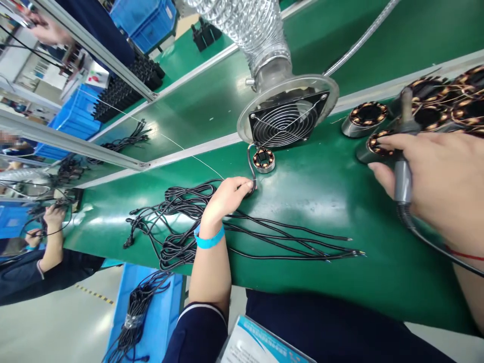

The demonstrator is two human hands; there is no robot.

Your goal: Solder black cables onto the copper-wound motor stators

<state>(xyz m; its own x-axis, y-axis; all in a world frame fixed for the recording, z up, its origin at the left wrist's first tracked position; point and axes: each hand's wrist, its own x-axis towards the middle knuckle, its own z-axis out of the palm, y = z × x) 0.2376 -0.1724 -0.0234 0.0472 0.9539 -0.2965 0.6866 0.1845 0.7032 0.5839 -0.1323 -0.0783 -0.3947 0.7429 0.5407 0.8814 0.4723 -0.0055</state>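
Note:
My left hand [232, 196], with a blue band at its wrist, pinches a black cable [250, 161] beside a small copper-wound stator [263, 160]. The stator stands on the green bench below the fan. Under my left wrist lie several coiled black power cords [185, 209], their stripped ends stretching right. My right hand [438, 181] is closed round a soldering iron [403, 176] with a grey handle and a trailing cord. Behind the iron stand several more stators [365, 120]; my hand partly covers them. A thin pale wire [189, 154] runs from the upper left towards my left hand.
A round-hooded fan [283, 123] on a silver duct [260, 30] hangs over the bench [302, 282]. Metal frame bars [109, 148] cross the left. A blue bin [170, 297] with bundled cords sits below the bench. Another person's hand [55, 219] works at far left.

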